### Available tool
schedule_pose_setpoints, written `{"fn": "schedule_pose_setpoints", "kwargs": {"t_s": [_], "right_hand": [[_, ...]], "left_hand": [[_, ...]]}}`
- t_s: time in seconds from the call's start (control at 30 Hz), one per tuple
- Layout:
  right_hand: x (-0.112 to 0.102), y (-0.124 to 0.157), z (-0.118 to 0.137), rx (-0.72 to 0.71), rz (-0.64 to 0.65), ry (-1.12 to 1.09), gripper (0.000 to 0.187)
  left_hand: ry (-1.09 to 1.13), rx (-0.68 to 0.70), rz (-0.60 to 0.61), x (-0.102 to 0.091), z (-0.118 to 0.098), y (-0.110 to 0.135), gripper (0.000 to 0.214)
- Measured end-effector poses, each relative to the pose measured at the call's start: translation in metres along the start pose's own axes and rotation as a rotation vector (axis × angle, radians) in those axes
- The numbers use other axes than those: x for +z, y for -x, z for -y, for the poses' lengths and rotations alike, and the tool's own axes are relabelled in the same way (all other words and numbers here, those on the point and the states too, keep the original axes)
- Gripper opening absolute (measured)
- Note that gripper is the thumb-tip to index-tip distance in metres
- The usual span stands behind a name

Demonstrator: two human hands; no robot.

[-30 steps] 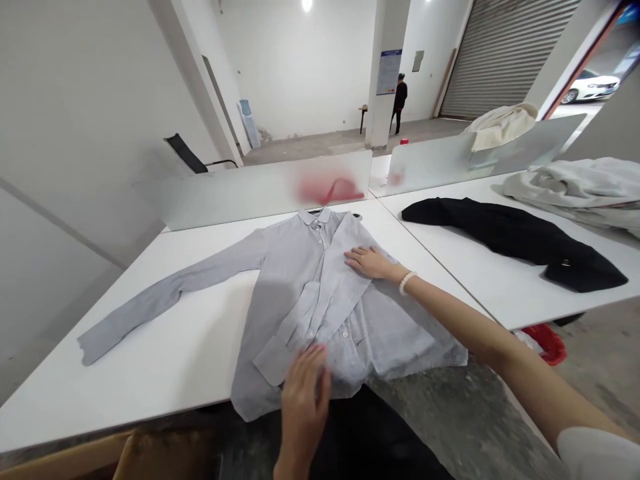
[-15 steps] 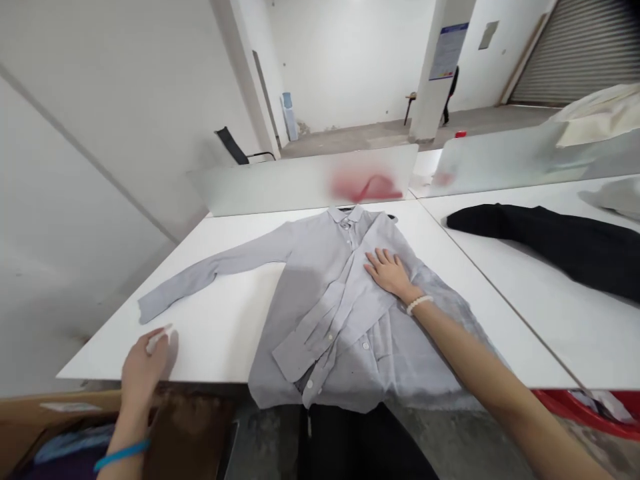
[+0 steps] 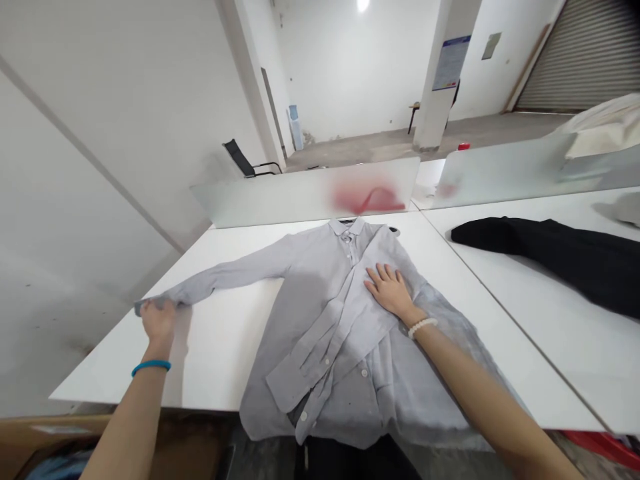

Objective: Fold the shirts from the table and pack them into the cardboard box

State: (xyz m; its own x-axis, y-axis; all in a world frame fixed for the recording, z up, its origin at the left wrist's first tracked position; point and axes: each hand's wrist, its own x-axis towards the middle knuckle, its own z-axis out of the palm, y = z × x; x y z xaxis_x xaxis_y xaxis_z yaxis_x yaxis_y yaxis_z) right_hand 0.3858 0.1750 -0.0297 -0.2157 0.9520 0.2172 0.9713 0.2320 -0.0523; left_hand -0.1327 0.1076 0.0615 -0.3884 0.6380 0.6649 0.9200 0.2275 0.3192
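A light grey button-up shirt point(image 3: 315, 287) lies front up on the white table, its collar toward the far edge and its hem hanging over the near edge. One sleeve is folded diagonally across the front, its cuff near the hem. The other sleeve stretches out to the left. At that sleeve's end, my left hand point(image 3: 159, 319) has its fingers closed around the cuff, which they partly hide. My right hand point(image 3: 390, 290) rests flat with fingers spread on the folded sleeve, over the chest.
A black garment point(image 3: 550, 257) lies on the adjoining table to the right. Frosted dividers point(image 3: 300, 193) line the far edge, with a red shape showing through. A cardboard box point(image 3: 60, 427) stands below at left, and a red container point(image 3: 605, 448) sits below at right.
My left hand has moved forward from the bare tabletop to the outstretched sleeve's cuff and taken hold of it. My right hand stays flat on the shirt. The view has tilted slightly.
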Motion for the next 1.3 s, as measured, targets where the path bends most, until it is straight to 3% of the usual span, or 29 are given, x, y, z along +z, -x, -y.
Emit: {"fn": "schedule_pose_setpoints", "kwargs": {"t_s": [0.1,0.17,0.23,0.3,0.37,0.4,0.47,0.6,0.7,0.77,0.9,0.97,1.1,1.3], "right_hand": [[-0.002,0.0,0.0,0.011,0.011,-0.05,0.052],[-0.004,-0.001,-0.001,0.011,0.018,-0.089,0.051],[-0.004,-0.001,-0.002,0.003,0.016,-0.115,0.05],[-0.004,-0.001,-0.004,-0.003,0.014,-0.121,0.051],[-0.002,0.0,-0.006,-0.012,0.03,-0.117,0.049],[-0.002,0.0,-0.007,-0.016,0.044,-0.116,0.048],[-0.001,0.0,-0.008,-0.025,0.069,-0.113,0.049],[-0.003,-0.002,-0.007,0.027,0.064,-0.344,0.051],[-0.006,-0.009,-0.01,0.086,0.057,-0.517,0.041],[-0.01,-0.013,-0.015,0.123,0.05,-0.608,0.039],[-0.021,-0.014,-0.033,0.203,0.039,-0.839,0.062],[-0.027,-0.011,-0.04,0.217,0.055,-0.93,0.059],[-0.029,-0.006,-0.041,0.171,0.161,-1.057,0.036],[-0.03,-0.005,-0.045,0.156,0.264,-1.142,0.052]], "left_hand": [[0.159,0.031,-0.039,-0.003,-0.067,-0.012,0.057],[0.269,0.159,0.001,-0.013,-0.122,-0.003,0.055],[0.371,0.371,0.071,-0.031,-0.177,0.021,0.047],[0.534,0.761,0.209,-0.049,-0.22,0.052,0.034],[0.655,0.921,0.243,-0.058,-0.245,0.077,0.028],[0.68,0.93,0.242,-0.056,-0.25,0.085,0.029],[0.646,0.826,0.24,-0.041,-0.25,0.089,0.033],[0.342,0.482,0.365,0.023,-0.224,0.073,0.041],[0.237,0.4,0.433,0.067,-0.2,0.068,0.043],[0.209,0.403,0.461,0.085,-0.187,0.072,0.038],[0.183,0.429,0.493,0.103,-0.17,0.083,0.03],[0.182,0.437,0.503,0.109,-0.165,0.085,0.031],[0.188,0.435,0.525,0.119,-0.157,0.085,0.035],[0.207,0.442,0.546,0.126,-0.152,0.087,0.037]]}}
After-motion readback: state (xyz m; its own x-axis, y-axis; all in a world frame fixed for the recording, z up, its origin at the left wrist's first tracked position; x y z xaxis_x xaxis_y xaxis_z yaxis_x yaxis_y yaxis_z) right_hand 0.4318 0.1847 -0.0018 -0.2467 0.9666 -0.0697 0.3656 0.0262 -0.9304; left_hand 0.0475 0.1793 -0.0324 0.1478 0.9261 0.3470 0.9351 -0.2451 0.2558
